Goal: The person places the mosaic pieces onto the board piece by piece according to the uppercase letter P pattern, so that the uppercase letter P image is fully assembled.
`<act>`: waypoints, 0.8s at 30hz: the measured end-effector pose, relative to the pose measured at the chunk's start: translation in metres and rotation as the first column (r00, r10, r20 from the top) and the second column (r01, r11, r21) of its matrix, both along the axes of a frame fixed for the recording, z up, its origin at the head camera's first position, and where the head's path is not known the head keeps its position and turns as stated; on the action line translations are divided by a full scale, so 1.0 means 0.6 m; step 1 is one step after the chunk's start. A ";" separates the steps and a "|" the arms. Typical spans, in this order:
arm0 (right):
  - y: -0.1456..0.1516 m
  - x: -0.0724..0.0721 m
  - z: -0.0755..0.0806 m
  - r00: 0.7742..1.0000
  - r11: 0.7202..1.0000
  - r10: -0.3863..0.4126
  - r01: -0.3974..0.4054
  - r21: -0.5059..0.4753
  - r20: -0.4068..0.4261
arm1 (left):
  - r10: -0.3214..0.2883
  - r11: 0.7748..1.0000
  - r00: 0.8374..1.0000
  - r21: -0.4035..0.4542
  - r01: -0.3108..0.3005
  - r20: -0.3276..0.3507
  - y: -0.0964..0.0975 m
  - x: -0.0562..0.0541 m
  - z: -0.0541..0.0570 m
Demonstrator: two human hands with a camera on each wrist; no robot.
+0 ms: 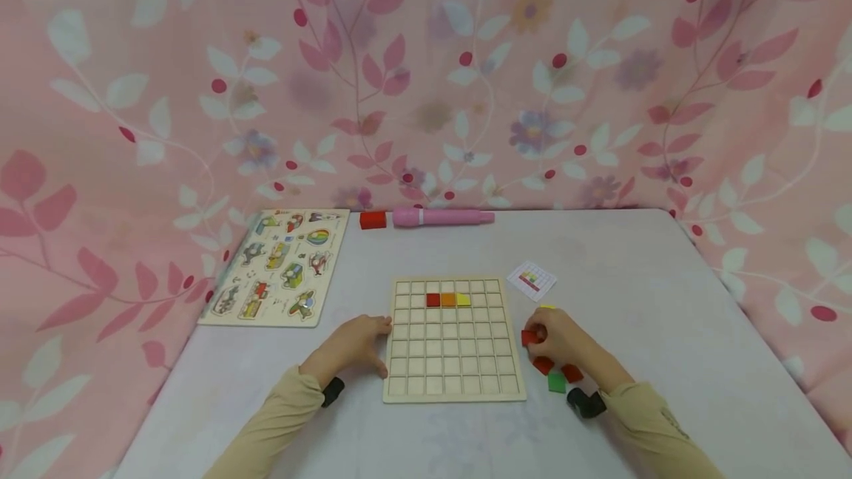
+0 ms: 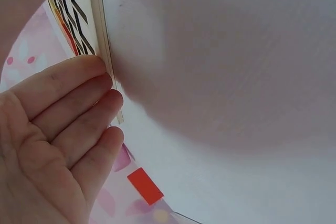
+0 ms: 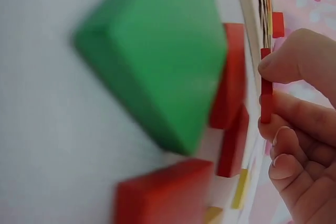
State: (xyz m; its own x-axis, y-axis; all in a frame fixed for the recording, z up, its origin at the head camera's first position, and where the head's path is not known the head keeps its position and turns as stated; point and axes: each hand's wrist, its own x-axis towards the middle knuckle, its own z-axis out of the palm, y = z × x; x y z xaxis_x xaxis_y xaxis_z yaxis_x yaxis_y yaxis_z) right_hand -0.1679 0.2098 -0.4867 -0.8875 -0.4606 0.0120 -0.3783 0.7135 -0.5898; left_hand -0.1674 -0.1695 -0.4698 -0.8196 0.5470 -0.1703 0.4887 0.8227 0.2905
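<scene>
A pale wooden grid board (image 1: pixel 452 364) lies flat on the table, with a red tile (image 1: pixel 433 300), an orange tile (image 1: pixel 449 300) and a yellow tile (image 1: pixel 464 300) side by side in one upper row. Along the board's left edge rests my left hand (image 1: pixel 353 346); its fingers (image 2: pixel 86 106) are extended against the side in the left wrist view. Right of the board, my right hand (image 1: pixel 562 335) pinches another red tile (image 3: pixel 266 85) between thumb and fingers. Near that hand lie a green tile (image 1: pixel 557 383) and several red ones, with a yellow tile (image 1: pixel 547 307) partly hidden behind it.
A small printed card (image 1: pixel 532 281) with a coloured grid pattern lies beyond my right hand. At the back left is a picture puzzle board (image 1: pixel 276 268). Along the far edge are a red block (image 1: pixel 373 220) and a pink marker-like stick (image 1: pixel 442 217), before a floral cloth.
</scene>
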 end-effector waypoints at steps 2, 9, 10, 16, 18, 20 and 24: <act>-0.003 -0.004 0.004 1.000 1.000 0.014 -0.014 -0.005 -0.028 | 0.012 1.000 1.000 0.002 -0.012 0.004 -0.001 0.000 -0.001; -0.014 -0.019 0.018 0.986 0.996 0.086 -0.086 0.004 -0.146 | 0.021 0.999 1.000 -0.030 -0.020 0.022 0.003 0.003 0.003; -0.017 -0.021 0.019 0.984 0.996 0.091 -0.092 -0.002 -0.156 | 0.022 0.999 1.000 -0.039 -0.021 0.018 0.004 0.002 0.003; -0.044 -0.035 0.032 0.980 0.991 0.116 -0.125 -0.045 -0.159 | 0.033 0.998 0.999 -0.057 -0.033 0.009 0.010 -0.001 0.004; -0.052 -0.040 0.037 0.979 0.989 0.128 -0.138 -0.048 -0.158 | 0.036 0.997 0.999 -0.063 -0.035 0.007 0.012 -0.001 0.004; -0.063 -0.046 0.043 0.976 0.987 0.142 -0.152 -0.050 -0.162 | 0.037 0.997 0.999 -0.070 -0.037 -0.001 0.014 0.000 0.006; -0.084 -0.060 0.053 0.962 0.980 0.180 -0.193 -0.041 -0.203 | 0.020 0.993 0.999 -0.115 -0.024 -0.035 0.020 -0.001 0.013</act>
